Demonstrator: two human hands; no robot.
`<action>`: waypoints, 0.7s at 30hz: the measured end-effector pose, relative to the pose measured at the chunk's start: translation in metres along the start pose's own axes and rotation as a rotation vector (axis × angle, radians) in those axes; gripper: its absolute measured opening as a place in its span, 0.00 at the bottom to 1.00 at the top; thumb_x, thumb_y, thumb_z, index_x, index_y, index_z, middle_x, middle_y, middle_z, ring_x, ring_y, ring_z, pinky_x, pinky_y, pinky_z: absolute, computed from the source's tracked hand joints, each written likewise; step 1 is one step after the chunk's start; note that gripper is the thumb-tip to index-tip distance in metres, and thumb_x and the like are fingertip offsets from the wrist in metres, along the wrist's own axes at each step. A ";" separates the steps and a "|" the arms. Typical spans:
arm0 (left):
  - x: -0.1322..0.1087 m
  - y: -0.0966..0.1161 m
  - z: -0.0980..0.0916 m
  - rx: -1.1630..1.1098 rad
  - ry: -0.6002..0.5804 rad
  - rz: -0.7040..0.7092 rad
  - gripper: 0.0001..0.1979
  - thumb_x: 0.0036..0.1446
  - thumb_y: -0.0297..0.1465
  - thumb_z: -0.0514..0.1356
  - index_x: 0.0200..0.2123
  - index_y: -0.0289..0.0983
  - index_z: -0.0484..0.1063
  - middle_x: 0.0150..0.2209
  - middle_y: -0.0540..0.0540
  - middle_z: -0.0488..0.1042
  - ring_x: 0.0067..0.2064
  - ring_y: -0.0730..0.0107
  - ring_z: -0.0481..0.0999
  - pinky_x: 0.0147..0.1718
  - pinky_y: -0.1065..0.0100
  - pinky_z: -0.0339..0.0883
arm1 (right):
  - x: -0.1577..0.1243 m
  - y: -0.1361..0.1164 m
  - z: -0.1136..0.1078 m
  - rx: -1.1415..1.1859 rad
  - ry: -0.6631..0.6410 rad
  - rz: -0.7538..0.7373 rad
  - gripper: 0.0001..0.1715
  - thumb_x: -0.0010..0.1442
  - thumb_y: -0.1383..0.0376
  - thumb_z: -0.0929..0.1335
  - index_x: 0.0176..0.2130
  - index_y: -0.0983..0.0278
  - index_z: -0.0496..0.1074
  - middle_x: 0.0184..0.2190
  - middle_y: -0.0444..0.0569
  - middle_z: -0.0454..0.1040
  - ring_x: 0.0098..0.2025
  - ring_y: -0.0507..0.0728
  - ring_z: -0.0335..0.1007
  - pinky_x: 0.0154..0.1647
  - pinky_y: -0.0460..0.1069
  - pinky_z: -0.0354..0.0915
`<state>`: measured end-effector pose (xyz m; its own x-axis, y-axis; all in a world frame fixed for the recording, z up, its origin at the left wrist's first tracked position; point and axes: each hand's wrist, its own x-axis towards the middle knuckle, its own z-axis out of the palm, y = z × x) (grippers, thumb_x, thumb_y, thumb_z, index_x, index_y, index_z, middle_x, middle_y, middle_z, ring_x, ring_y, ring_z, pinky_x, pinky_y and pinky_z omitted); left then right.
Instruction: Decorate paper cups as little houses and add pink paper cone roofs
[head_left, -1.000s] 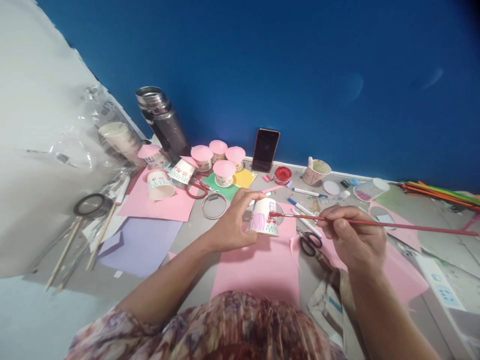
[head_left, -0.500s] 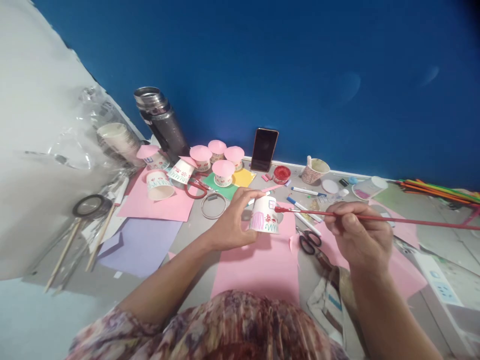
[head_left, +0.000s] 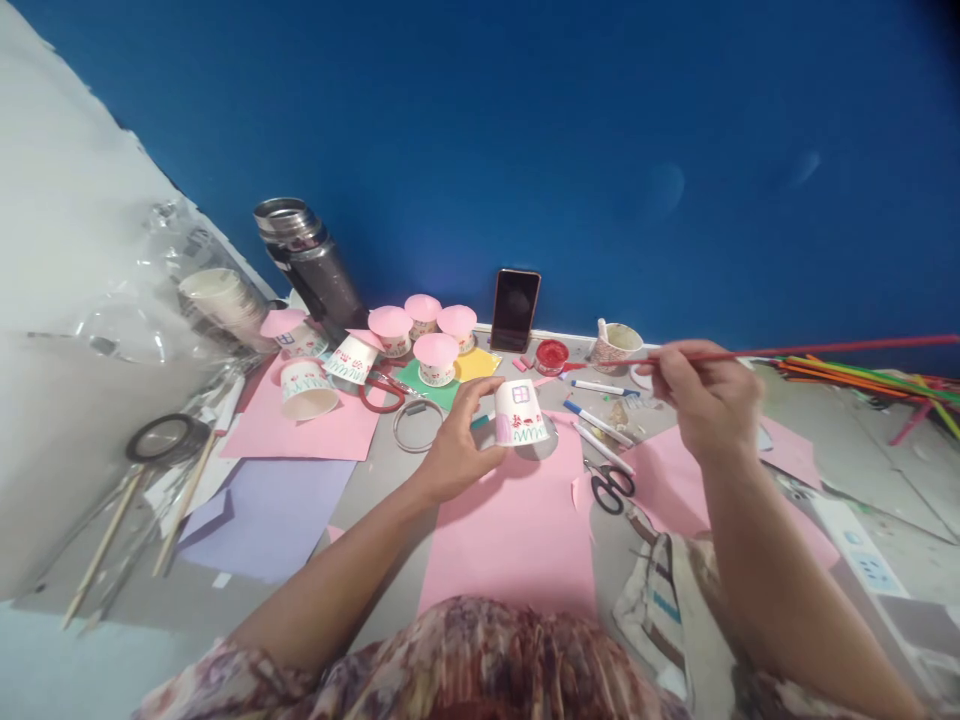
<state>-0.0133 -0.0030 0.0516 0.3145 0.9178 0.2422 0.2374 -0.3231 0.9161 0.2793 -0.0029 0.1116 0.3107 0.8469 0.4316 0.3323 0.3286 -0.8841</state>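
Left grip (head_left: 459, 447) holds the painted cup (head_left: 519, 412) over pink paper (head_left: 514, 540) — right grip (head_left: 709, 400) holds the red brush (head_left: 832, 348), its tip by the red paint pot (head_left: 551, 355). Black scissors (head_left: 625, 479) and pens (head_left: 598, 423) lie close by.

The flower-painted white cup (head_left: 523, 412) is inverted, the red brush (head_left: 825, 349) nearly level.

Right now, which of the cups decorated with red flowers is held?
The paper cup in the left hand, with a window drawn above its red flowers; the other flower-decorated cups rest farther left, untouched.
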 end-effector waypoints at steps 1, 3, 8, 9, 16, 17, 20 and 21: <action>0.001 -0.003 0.002 -0.007 0.020 -0.020 0.37 0.49 0.25 0.66 0.63 0.46 0.64 0.67 0.42 0.67 0.69 0.49 0.67 0.67 0.47 0.63 | 0.013 0.002 0.004 -0.124 -0.018 -0.011 0.14 0.65 0.54 0.73 0.35 0.62 0.80 0.25 0.46 0.79 0.24 0.52 0.69 0.26 0.47 0.64; 0.002 -0.008 0.005 -0.020 0.063 -0.057 0.36 0.50 0.27 0.67 0.62 0.46 0.64 0.66 0.42 0.68 0.68 0.49 0.68 0.66 0.47 0.65 | 0.037 0.007 0.016 -0.363 -0.060 -0.031 0.16 0.66 0.56 0.70 0.31 0.63 0.78 0.24 0.46 0.78 0.25 0.54 0.71 0.28 0.48 0.64; 0.004 -0.017 0.010 -0.022 0.160 -0.100 0.35 0.49 0.28 0.70 0.60 0.46 0.66 0.64 0.42 0.68 0.66 0.52 0.69 0.64 0.49 0.68 | 0.072 0.016 0.054 -0.711 -0.220 -0.056 0.19 0.68 0.55 0.66 0.32 0.62 0.78 0.29 0.50 0.81 0.34 0.59 0.77 0.36 0.50 0.63; 0.004 -0.018 0.010 -0.024 0.171 -0.108 0.35 0.49 0.28 0.70 0.59 0.46 0.66 0.63 0.42 0.68 0.65 0.52 0.70 0.63 0.49 0.69 | 0.075 0.018 0.061 -0.744 -0.228 -0.057 0.18 0.68 0.55 0.66 0.33 0.62 0.79 0.30 0.51 0.82 0.35 0.60 0.77 0.36 0.51 0.62; 0.006 -0.025 0.010 0.009 0.196 -0.132 0.35 0.47 0.28 0.72 0.58 0.45 0.66 0.60 0.42 0.68 0.63 0.52 0.71 0.60 0.50 0.71 | 0.087 0.036 0.096 -0.953 -0.295 -0.002 0.19 0.70 0.53 0.66 0.38 0.62 0.80 0.38 0.58 0.84 0.41 0.66 0.79 0.38 0.52 0.62; 0.006 -0.026 0.010 0.024 0.199 -0.125 0.35 0.47 0.28 0.72 0.58 0.45 0.66 0.60 0.42 0.68 0.63 0.52 0.71 0.60 0.50 0.71 | 0.090 0.039 0.100 -0.972 -0.302 0.008 0.19 0.71 0.53 0.66 0.40 0.62 0.80 0.39 0.59 0.84 0.42 0.66 0.80 0.39 0.53 0.62; 0.006 -0.027 0.010 0.045 0.201 -0.110 0.35 0.47 0.28 0.71 0.58 0.45 0.65 0.61 0.42 0.68 0.63 0.52 0.71 0.60 0.51 0.71 | 0.097 0.043 0.108 -1.011 -0.315 0.037 0.19 0.72 0.53 0.65 0.44 0.63 0.80 0.42 0.61 0.84 0.45 0.68 0.80 0.42 0.54 0.64; 0.006 -0.028 0.010 0.042 0.201 -0.110 0.35 0.47 0.28 0.71 0.59 0.45 0.65 0.61 0.42 0.68 0.63 0.52 0.71 0.60 0.51 0.71 | 0.099 0.043 0.109 -1.019 -0.315 0.048 0.19 0.72 0.53 0.66 0.45 0.63 0.80 0.43 0.61 0.84 0.46 0.68 0.80 0.43 0.54 0.65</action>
<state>-0.0090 0.0089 0.0246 0.0961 0.9741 0.2047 0.2993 -0.2244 0.9274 0.2275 0.1403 0.0972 0.1475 0.9674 0.2060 0.9590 -0.0890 -0.2690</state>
